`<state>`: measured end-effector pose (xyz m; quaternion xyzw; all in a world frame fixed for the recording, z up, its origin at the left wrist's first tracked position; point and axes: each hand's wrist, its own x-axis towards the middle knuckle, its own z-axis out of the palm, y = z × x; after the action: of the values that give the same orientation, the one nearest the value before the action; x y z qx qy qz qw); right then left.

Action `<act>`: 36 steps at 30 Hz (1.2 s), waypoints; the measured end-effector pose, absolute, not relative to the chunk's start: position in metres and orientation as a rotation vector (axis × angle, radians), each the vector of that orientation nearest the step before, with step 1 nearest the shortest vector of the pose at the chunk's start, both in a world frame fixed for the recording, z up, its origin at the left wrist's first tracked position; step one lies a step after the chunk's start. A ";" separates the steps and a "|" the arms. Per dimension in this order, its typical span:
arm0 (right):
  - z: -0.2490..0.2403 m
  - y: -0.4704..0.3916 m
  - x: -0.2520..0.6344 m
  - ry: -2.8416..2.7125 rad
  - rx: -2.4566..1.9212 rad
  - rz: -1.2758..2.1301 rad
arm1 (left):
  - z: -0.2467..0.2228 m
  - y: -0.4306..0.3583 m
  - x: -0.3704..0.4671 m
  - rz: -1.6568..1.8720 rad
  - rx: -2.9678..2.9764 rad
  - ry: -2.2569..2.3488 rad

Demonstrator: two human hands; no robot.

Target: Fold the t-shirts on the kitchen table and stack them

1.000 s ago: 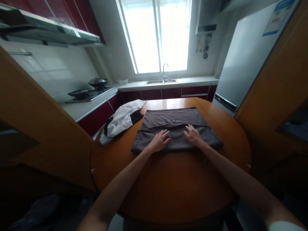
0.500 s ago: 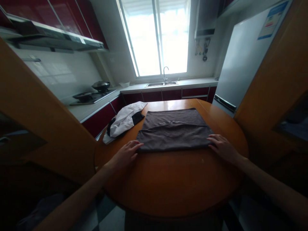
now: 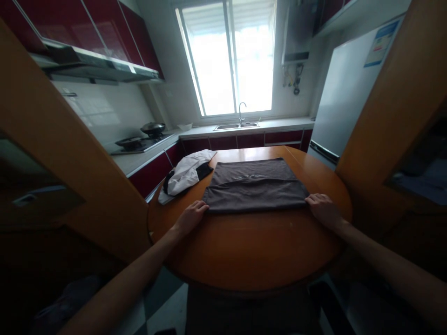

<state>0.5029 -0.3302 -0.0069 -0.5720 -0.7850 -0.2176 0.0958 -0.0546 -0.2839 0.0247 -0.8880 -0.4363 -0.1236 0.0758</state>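
Observation:
A dark grey folded garment [image 3: 256,193] lies flat on the wooden table [image 3: 251,251], with a fold edge running across its middle. My left hand [image 3: 193,216] pinches its near left corner, fingers closed on the cloth. At the near right corner, my right hand [image 3: 321,209] grips the same cloth with its fingers curled. The exact kind of garment cannot be made out. To the left of it lies a crumpled white and black piece of clothing [image 3: 190,171], which neither hand touches.
Behind the table runs a counter with a sink [image 3: 237,125] and tap under a window. Pans [image 3: 152,129] stand on the stove at the left. A fridge [image 3: 344,97] is at the right. Wooden frame posts [image 3: 101,167] flank the table.
Both hands have closed from loosely spread fingers onto the near corners of the dark grey garment. The view has shifted slightly; the garment lies much as before.

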 end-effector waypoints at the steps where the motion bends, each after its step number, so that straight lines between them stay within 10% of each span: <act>1: -0.006 -0.331 0.503 -2.326 -1.699 -0.638 | 0.025 -0.285 -0.055 -0.383 -2.670 -1.321; 36: 0.089 -0.445 0.537 -1.578 -1.283 0.641 | 0.121 -0.414 -0.097 -1.691 -2.962 -1.494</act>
<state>0.5373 -0.4453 0.0892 -0.5266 -0.6479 0.2631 0.4834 -0.0966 -0.4138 0.1207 -0.7621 -0.3843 -0.4350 -0.2869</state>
